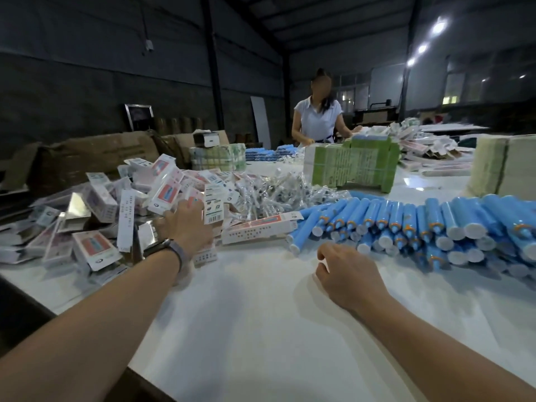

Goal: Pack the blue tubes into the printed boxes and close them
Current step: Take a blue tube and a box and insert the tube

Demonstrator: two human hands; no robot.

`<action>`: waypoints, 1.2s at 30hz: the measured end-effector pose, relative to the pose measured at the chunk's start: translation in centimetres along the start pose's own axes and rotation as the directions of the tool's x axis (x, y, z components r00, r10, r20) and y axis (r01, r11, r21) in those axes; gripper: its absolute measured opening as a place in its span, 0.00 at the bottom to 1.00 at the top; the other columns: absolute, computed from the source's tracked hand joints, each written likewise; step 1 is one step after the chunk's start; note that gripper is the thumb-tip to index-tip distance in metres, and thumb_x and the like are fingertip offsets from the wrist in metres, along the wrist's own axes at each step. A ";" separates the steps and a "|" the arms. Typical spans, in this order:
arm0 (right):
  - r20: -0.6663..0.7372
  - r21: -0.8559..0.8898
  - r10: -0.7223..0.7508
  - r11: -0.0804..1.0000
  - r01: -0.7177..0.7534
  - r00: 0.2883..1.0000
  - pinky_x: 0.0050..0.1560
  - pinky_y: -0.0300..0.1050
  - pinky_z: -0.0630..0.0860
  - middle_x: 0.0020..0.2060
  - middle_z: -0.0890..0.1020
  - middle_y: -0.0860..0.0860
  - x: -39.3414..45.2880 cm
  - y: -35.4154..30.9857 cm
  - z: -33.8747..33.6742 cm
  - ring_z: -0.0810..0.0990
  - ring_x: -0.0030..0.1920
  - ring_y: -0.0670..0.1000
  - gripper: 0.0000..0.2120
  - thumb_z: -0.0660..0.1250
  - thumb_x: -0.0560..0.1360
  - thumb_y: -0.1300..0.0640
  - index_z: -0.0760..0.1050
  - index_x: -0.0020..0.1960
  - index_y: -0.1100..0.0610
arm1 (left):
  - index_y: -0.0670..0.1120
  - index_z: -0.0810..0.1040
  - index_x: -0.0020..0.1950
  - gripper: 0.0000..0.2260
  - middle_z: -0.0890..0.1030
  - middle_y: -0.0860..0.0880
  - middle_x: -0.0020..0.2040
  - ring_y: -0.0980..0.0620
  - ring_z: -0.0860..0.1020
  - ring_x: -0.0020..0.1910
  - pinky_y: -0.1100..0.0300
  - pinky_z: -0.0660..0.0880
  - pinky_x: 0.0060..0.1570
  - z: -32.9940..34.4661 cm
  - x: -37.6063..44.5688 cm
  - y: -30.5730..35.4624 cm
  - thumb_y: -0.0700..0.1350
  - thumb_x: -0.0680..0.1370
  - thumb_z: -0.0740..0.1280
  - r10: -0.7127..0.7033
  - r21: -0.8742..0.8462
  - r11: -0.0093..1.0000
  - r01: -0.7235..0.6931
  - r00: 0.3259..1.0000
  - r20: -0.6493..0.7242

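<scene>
No brand name can be read on the printed boxes [162,195]; only a barcode [213,219] and rows of small illegible characters are made out on their white and pink faces; they are heaped on the left of the white worktop [246,314]. The blue tubes [420,224], white-capped, are piled on the right, well apart from the heap; one printed box [261,229] lies between, touching the nearest tubes. The left hand [185,224], a band at its wrist, is laid on the box heap, what its fingers hold cannot be told; the right hand [345,274] is loosely curled over the bare worktop, grasping nothing. Clear-wrapped small items [278,190] and a green bundle of flat cartons [353,163] are seen behind; a person in a pale top [317,118] stands at the far end; the room is a dim hall with ceiling lamps [422,48].
</scene>
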State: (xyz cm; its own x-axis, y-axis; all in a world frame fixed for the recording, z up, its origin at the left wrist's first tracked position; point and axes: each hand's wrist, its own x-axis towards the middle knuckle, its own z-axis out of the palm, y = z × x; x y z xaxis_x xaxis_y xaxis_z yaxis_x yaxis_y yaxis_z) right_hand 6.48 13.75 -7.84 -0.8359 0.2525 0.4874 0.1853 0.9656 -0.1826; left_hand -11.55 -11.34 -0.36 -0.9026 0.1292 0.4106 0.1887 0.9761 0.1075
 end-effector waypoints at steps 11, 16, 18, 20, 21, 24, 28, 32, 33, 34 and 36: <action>-0.040 0.135 -0.001 0.991 0.006 0.999 0.53 0.53 0.75 0.69 0.68 0.48 0.0 0.2 0.0 0.71 0.66 0.54 0.39 0.64 0.76 0.38 0.44 0.77 0.44 | 0.52 0.78 0.54 0.11 0.79 0.51 0.50 0.51 0.73 0.43 0.58 0.65 0.38 -7.6 -5.6 8.4 0.57 0.79 0.63 0.251 -0.243 0.873 -0.423 0.817 -0.519; -0.145 0.236 -0.011 0.971 0.045 0.989 0.56 0.52 0.74 0.69 0.68 0.47 -0.2 0.2 -0.5 0.67 0.69 0.50 0.39 0.62 0.75 0.34 0.51 0.78 0.47 | 0.57 0.71 0.46 0.09 0.76 0.57 0.40 0.50 0.77 0.39 0.54 0.77 0.36 -7.7 -9.1 13.4 0.60 0.75 0.58 0.402 -0.424 0.685 -0.593 0.792 -0.459; -0.164 0.288 0.005 0.957 0.043 0.986 0.51 0.50 0.72 0.61 0.74 0.46 -0.2 0.3 -0.6 0.71 0.64 0.51 0.30 0.60 0.76 0.36 0.61 0.72 0.49 | 0.58 0.71 0.48 0.08 0.77 0.57 0.39 0.51 0.77 0.37 0.57 0.72 0.33 -7.0 -9.5 14.8 0.60 0.74 0.59 0.399 -0.487 0.642 -0.592 0.800 -0.448; -0.172 0.353 0.033 0.935 0.030 0.985 0.45 0.47 0.67 0.55 0.78 0.46 -0.2 0.4 -0.7 0.75 0.56 0.50 0.21 0.61 0.76 0.37 0.67 0.63 0.49 | 0.61 0.70 0.54 0.12 0.77 0.58 0.38 0.57 0.78 0.34 0.58 0.72 0.30 -6.3 -9.6 15.4 0.62 0.73 0.61 0.340 -0.624 0.527 -0.576 0.816 -0.467; -0.162 0.397 0.054 0.918 0.015 0.985 0.43 0.46 0.66 0.53 0.79 0.45 -0.2 0.5 -0.8 0.77 0.54 0.50 0.18 0.62 0.76 0.38 0.67 0.60 0.47 | 0.62 0.68 0.57 0.15 0.77 0.57 0.38 0.57 0.78 0.34 0.60 0.74 0.29 -5.9 -9.6 15.5 0.64 0.72 0.62 0.304 -0.730 0.407 -0.549 0.835 -0.458; -0.106 0.519 0.106 0.854 -0.036 0.989 0.43 0.47 0.73 0.50 0.82 0.44 -0.1 0.4 -1.2 0.80 0.49 0.51 0.13 0.62 0.76 0.39 0.65 0.56 0.42 | 0.60 0.67 0.59 0.21 0.79 0.53 0.46 0.61 0.81 0.39 0.65 0.77 0.35 -3.8 -9.9 15.5 0.63 0.71 0.69 0.329 -0.920 0.016 -0.391 0.871 -0.364; -0.106 0.470 0.030 0.882 0.023 0.994 0.42 0.50 0.74 0.45 0.82 0.46 -0.4 0.3 -1.4 0.80 0.46 0.53 0.12 0.56 0.76 0.38 0.65 0.54 0.43 | 0.51 0.74 0.60 0.13 0.85 0.54 0.50 0.51 0.84 0.53 0.57 0.81 0.48 0.9 -10.7 15.7 0.47 0.78 0.72 0.363 -0.992 -0.088 -0.088 0.925 -0.115; -0.104 0.558 0.020 0.829 0.042 0.994 0.46 0.51 0.76 0.43 0.81 0.46 -0.5 0.3 -1.6 0.79 0.44 0.50 0.19 0.55 0.77 0.38 0.73 0.60 0.46 | 0.50 0.76 0.58 0.08 0.85 0.55 0.49 0.54 0.84 0.50 0.62 0.81 0.47 2.4 -10.6 15.6 0.40 0.80 0.68 0.286 -0.985 -0.098 -0.139 0.944 -0.162; -0.138 0.586 0.031 0.808 0.056 0.990 0.48 0.49 0.76 0.45 0.81 0.45 -0.6 0.3 -1.7 0.79 0.45 0.47 0.22 0.54 0.76 0.37 0.75 0.62 0.46 | 0.52 0.76 0.56 0.08 0.85 0.56 0.49 0.56 0.84 0.49 0.64 0.80 0.46 2.4 -10.5 15.5 0.41 0.80 0.69 0.253 -0.984 -0.062 -0.166 0.951 -0.176; -0.183 0.608 0.063 0.791 0.062 0.981 0.50 0.47 0.76 0.48 0.82 0.44 -0.6 0.3 -1.7 0.78 0.48 0.46 0.24 0.53 0.76 0.37 0.77 0.62 0.48 | 0.53 0.76 0.54 0.09 0.84 0.57 0.48 0.58 0.83 0.48 0.65 0.80 0.45 2.4 -10.4 15.4 0.41 0.79 0.71 0.220 -0.983 -0.022 -0.183 0.958 -0.183; -0.257 0.590 0.157 0.807 0.026 0.954 0.54 0.46 0.74 0.52 0.81 0.46 -0.2 0.6 -1.6 0.78 0.53 0.47 0.20 0.57 0.78 0.42 0.78 0.62 0.51 | 0.51 0.74 0.51 0.09 0.83 0.55 0.46 0.61 0.82 0.44 0.67 0.78 0.42 2.5 -10.2 15.1 0.42 0.77 0.73 0.160 -0.982 0.017 -0.190 0.970 -0.185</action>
State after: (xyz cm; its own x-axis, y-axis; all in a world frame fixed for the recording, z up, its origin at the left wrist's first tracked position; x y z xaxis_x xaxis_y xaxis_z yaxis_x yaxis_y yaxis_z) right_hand 7.56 14.38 -6.64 -0.6352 0.4084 0.6555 -0.1771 0.7492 -0.6383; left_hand -0.47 2.52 -5.20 -0.7736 0.2493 0.5826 0.5544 -0.1790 0.8128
